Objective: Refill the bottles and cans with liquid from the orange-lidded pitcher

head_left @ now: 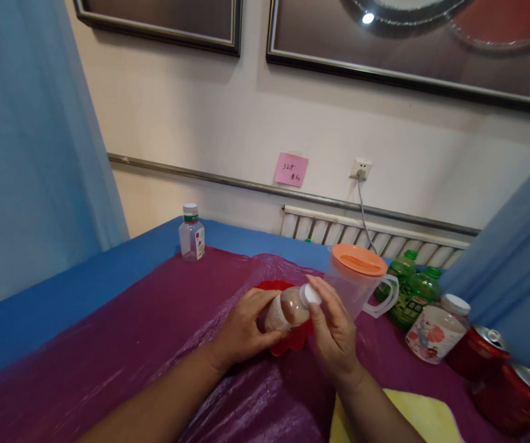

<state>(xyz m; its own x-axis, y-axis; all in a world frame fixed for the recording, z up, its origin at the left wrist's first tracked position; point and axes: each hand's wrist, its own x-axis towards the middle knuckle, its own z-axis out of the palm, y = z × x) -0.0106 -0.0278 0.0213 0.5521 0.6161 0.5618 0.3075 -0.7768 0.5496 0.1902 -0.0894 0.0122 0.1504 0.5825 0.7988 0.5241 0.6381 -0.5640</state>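
Observation:
My left hand (250, 323) is wrapped round a small clear plastic bottle (292, 306) with a pale label and some cloudy brownish liquid inside. The bottle is tilted, its neck to the right. On its white cap (310, 294) the fingers and thumb of my right hand (335, 326) are closed. Beneath the bottle lies a red scalloped dish (292, 344), partly hidden by the bottle and both hands. Just behind my right hand stands a clear pitcher (345, 286) with an orange lid (359, 259).
Purple plastic sheeting (121, 332) covers the blue surface (121, 246). Another clear bottle (192, 234) stands at the back left. At right are green bottles (416, 295), a jar with a white lid (437, 329) and large red cans (516, 397). A yellow cloth (424, 415) lies under my right forearm.

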